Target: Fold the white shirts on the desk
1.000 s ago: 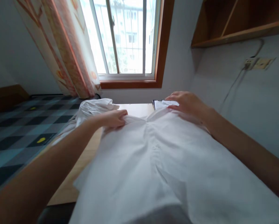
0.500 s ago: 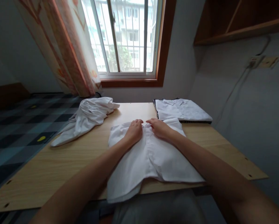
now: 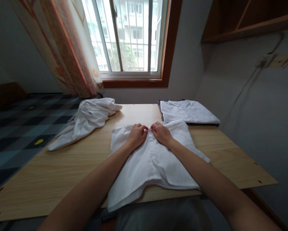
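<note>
A white button-front shirt (image 3: 144, 166) lies spread on the wooden table, its near edge hanging a little over the front at the left. My left hand (image 3: 138, 134) is closed at the shirt's top middle, thumb and fingers pinching the white cloth. Close beside it, my right hand (image 3: 160, 131) pinches the same part from the other side. The fingertips of both hands nearly meet at the top of the button strip. Whatever small piece lies between them, perhaps a button, is too small to make out.
A crumpled white garment (image 3: 91, 115) lies at the table's left edge. Folded clothes, a white shirt (image 3: 188, 111) on top of dark ones, sit at the back right. A checkered bed (image 3: 21, 128) adjoins the wooden table (image 3: 230, 160) on the left. A wall shelf (image 3: 249, 27) overhangs the right.
My hands have drawn slightly closer together at the top of the shirt. A white flap of cloth now shows to the right of my right forearm. The view has shifted a little.
</note>
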`<action>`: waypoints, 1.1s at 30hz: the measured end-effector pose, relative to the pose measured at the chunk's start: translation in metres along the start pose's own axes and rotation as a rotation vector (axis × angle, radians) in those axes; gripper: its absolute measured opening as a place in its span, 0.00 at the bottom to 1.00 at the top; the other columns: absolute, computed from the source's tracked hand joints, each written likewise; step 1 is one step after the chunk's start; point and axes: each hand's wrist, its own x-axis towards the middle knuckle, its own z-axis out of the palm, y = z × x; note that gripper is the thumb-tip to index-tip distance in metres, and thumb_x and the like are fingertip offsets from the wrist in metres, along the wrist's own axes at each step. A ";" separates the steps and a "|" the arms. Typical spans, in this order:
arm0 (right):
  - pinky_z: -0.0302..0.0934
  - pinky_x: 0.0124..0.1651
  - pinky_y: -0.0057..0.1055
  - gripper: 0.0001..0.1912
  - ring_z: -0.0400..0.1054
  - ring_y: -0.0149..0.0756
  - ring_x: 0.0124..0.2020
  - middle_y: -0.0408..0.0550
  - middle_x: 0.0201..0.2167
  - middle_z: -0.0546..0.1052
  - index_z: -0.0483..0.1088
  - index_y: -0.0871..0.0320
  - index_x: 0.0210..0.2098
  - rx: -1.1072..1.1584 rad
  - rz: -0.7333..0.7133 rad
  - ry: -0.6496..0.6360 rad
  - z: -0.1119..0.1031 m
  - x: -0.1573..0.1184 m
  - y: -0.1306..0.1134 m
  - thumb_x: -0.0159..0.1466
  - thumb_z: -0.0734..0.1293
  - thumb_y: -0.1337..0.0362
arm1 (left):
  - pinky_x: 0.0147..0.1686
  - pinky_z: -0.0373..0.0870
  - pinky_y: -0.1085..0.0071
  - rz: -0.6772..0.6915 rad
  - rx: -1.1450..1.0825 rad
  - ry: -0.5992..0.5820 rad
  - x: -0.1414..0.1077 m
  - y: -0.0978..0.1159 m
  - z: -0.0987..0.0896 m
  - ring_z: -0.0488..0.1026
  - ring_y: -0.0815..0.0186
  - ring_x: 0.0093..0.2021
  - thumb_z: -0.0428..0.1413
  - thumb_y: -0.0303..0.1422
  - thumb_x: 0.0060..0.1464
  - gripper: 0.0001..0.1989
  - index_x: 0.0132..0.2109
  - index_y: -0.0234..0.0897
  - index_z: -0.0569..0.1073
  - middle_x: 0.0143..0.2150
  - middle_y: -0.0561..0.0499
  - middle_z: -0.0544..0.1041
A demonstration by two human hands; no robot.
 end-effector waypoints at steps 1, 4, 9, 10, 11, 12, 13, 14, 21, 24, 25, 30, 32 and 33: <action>0.63 0.47 0.30 0.10 0.71 0.39 0.46 0.53 0.47 0.74 0.73 0.58 0.44 0.019 0.002 0.013 0.000 0.000 0.001 0.69 0.60 0.66 | 0.55 0.65 0.58 0.003 0.009 -0.001 0.000 0.000 0.000 0.69 0.57 0.47 0.51 0.30 0.58 0.12 0.44 0.38 0.78 0.41 0.45 0.75; 0.61 0.48 0.30 0.08 0.70 0.38 0.46 0.52 0.45 0.75 0.72 0.59 0.41 0.112 0.015 0.051 0.003 0.001 0.005 0.68 0.61 0.67 | 0.55 0.64 0.57 0.032 0.026 -0.008 0.000 0.001 -0.001 0.68 0.57 0.50 0.51 0.30 0.58 0.12 0.45 0.39 0.77 0.47 0.45 0.74; 0.61 0.43 0.29 0.06 0.70 0.36 0.40 0.47 0.38 0.78 0.72 0.58 0.39 0.344 0.043 0.058 0.006 0.004 0.014 0.66 0.63 0.65 | 0.50 0.65 0.59 0.072 0.006 -0.060 0.004 0.000 -0.003 0.69 0.56 0.48 0.50 0.34 0.61 0.10 0.45 0.39 0.75 0.43 0.47 0.79; 0.61 0.42 0.29 0.06 0.70 0.35 0.39 0.47 0.37 0.78 0.72 0.58 0.38 0.385 0.041 0.053 0.006 0.005 0.015 0.65 0.63 0.65 | 0.49 0.65 0.60 0.070 0.004 -0.069 0.004 0.000 -0.003 0.70 0.57 0.47 0.50 0.34 0.61 0.10 0.46 0.39 0.74 0.41 0.47 0.79; 0.61 0.42 0.29 0.06 0.69 0.35 0.38 0.46 0.36 0.78 0.72 0.58 0.37 0.422 0.035 0.052 0.006 0.005 0.016 0.65 0.63 0.65 | 0.49 0.65 0.61 0.069 0.004 -0.076 0.005 0.000 -0.003 0.70 0.57 0.46 0.50 0.34 0.62 0.10 0.46 0.39 0.74 0.41 0.47 0.79; 0.61 0.41 0.29 0.06 0.69 0.34 0.37 0.46 0.35 0.77 0.72 0.59 0.37 0.455 0.028 0.052 0.007 0.005 0.017 0.65 0.63 0.65 | 0.49 0.65 0.61 0.070 0.006 -0.084 0.005 0.000 -0.003 0.70 0.57 0.46 0.50 0.34 0.62 0.11 0.47 0.39 0.74 0.40 0.47 0.80; 0.61 0.41 0.28 0.06 0.69 0.34 0.37 0.46 0.35 0.77 0.72 0.59 0.36 0.485 0.020 0.053 0.007 0.005 0.018 0.64 0.63 0.66 | 0.49 0.65 0.61 0.072 0.008 -0.089 0.005 0.000 -0.003 0.70 0.57 0.45 0.49 0.33 0.62 0.11 0.48 0.38 0.74 0.40 0.47 0.80; 0.61 0.40 0.28 0.06 0.69 0.34 0.36 0.46 0.34 0.77 0.72 0.59 0.36 0.511 0.012 0.053 0.008 0.006 0.019 0.64 0.63 0.65 | 0.49 0.65 0.61 0.074 0.010 -0.093 0.005 0.000 -0.002 0.70 0.57 0.45 0.49 0.33 0.62 0.12 0.48 0.38 0.74 0.40 0.47 0.80; 0.62 0.42 0.30 0.07 0.70 0.35 0.37 0.46 0.35 0.78 0.73 0.58 0.37 0.577 -0.011 0.071 0.015 0.007 0.024 0.62 0.63 0.67 | 0.42 0.65 0.65 0.027 0.002 -0.069 0.005 0.001 -0.002 0.70 0.58 0.39 0.51 0.37 0.62 0.11 0.46 0.40 0.76 0.30 0.50 0.76; 0.63 0.43 0.31 0.08 0.71 0.36 0.38 0.46 0.36 0.78 0.73 0.58 0.38 0.562 -0.031 0.060 0.016 0.006 0.024 0.61 0.63 0.70 | 0.38 0.64 0.68 -0.017 -0.008 -0.054 0.005 0.003 -0.002 0.70 0.60 0.37 0.53 0.39 0.60 0.11 0.44 0.41 0.77 0.28 0.51 0.74; 0.63 0.43 0.31 0.09 0.71 0.36 0.38 0.46 0.36 0.78 0.73 0.58 0.38 0.549 -0.039 0.055 0.015 0.006 0.024 0.61 0.63 0.70 | 0.37 0.64 0.69 -0.031 -0.010 -0.050 0.005 0.003 -0.002 0.70 0.61 0.36 0.54 0.39 0.60 0.11 0.43 0.41 0.77 0.28 0.51 0.73; 0.63 0.43 0.31 0.10 0.71 0.36 0.38 0.47 0.37 0.79 0.74 0.58 0.39 0.493 -0.071 0.049 0.013 0.004 0.022 0.60 0.63 0.73 | 0.35 0.63 0.69 -0.041 -0.013 -0.033 0.005 0.002 -0.002 0.70 0.61 0.35 0.54 0.39 0.60 0.11 0.42 0.41 0.78 0.28 0.51 0.73; 0.63 0.43 0.31 0.11 0.71 0.36 0.38 0.47 0.37 0.79 0.74 0.58 0.39 0.472 -0.070 0.050 0.012 0.003 0.021 0.60 0.64 0.73 | 0.35 0.63 0.69 -0.028 -0.006 -0.031 0.005 0.003 -0.002 0.70 0.61 0.35 0.54 0.38 0.60 0.10 0.42 0.41 0.79 0.27 0.51 0.73; 0.63 0.44 0.31 0.10 0.71 0.36 0.38 0.47 0.38 0.79 0.75 0.58 0.39 0.462 -0.069 0.051 0.011 0.003 0.020 0.60 0.64 0.73 | 0.36 0.63 0.69 -0.020 -0.002 -0.030 0.005 0.003 -0.002 0.70 0.61 0.35 0.54 0.36 0.60 0.10 0.42 0.41 0.79 0.27 0.52 0.74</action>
